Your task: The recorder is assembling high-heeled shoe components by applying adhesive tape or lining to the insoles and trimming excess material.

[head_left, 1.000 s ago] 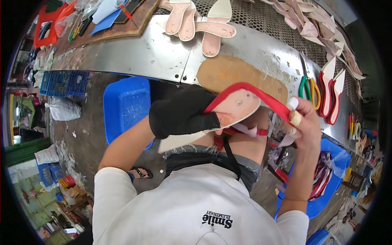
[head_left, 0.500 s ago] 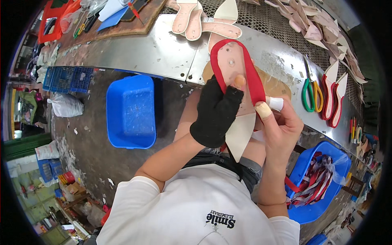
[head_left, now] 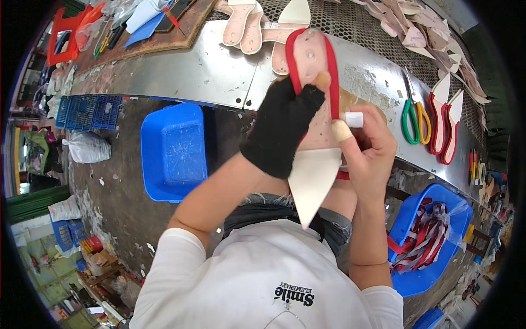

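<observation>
My left hand [head_left: 285, 125], in a black fingerless glove, grips a pink shoe insole [head_left: 308, 63] with its thumb on top. The heel end points away from me. A cream, pointed front part [head_left: 313, 171] hangs toward my lap. Red edging strip [head_left: 332, 68] runs around the heel and down both sides. On the right edge, my right hand [head_left: 366, 151] pinches the strip and rim between thumb and forefinger, both wrapped in pale tape. Green-and-yellow-handled scissors [head_left: 415, 118] lie on the metal bench, beside two red-edged insoles [head_left: 439, 126].
Unedged insoles [head_left: 241, 27] lie across the bench [head_left: 181, 79]. More pieces are heaped on mesh [head_left: 427, 33] at far right. A blue tub [head_left: 174, 145] stands on the floor at left; another blue tub [head_left: 408, 282] at right holds red and grey strips [head_left: 424, 241].
Both hands and the insole have shifted slightly away and left. The red strip on the right side, earlier a broad loose band, now lies narrow against the edge. My right fingers moved in along it.
</observation>
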